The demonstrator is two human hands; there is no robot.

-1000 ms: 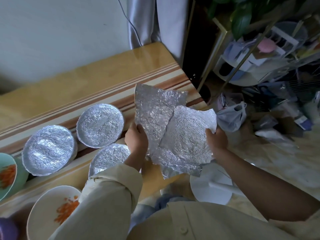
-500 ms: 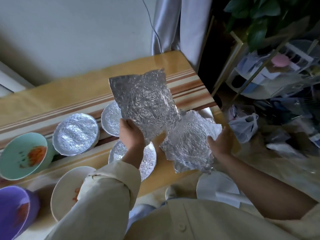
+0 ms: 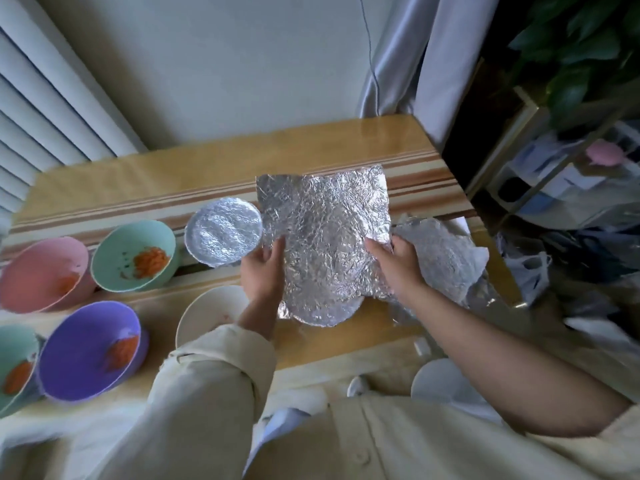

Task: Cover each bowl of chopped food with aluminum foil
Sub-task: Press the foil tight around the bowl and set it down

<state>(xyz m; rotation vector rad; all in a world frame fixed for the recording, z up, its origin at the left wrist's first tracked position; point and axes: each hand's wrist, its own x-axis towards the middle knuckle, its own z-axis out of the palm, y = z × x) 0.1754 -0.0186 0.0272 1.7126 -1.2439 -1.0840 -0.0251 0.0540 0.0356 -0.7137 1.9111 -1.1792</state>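
Observation:
A crinkled sheet of aluminum foil (image 3: 325, 230) is held up over the table between both hands. My left hand (image 3: 265, 268) pinches its left edge and my right hand (image 3: 398, 261) pinches its right edge. A second crumpled foil sheet (image 3: 446, 258) lies on the table just right of my right hand. One foil-covered bowl (image 3: 223, 235) stands left of the sheet, and another covered bowl (image 3: 325, 311) shows under the sheet's lower edge. Open bowls with chopped orange food stand at left: green (image 3: 135, 259), pink (image 3: 43, 273), purple (image 3: 90, 348), white (image 3: 207, 313).
Another green bowl (image 3: 14, 365) sits at the far left edge. The wooden table (image 3: 173, 174) ends at right near a shelf (image 3: 554, 188) with clutter, a plant above it and a plastic bag (image 3: 530, 271) on the floor. A curtain (image 3: 415, 57) hangs behind.
My left hand carried one foil sheet rightward and spread it flat. My right hand let go of the second sheet, which now lies on the table, and took the first sheet's right edge. The view swung left.

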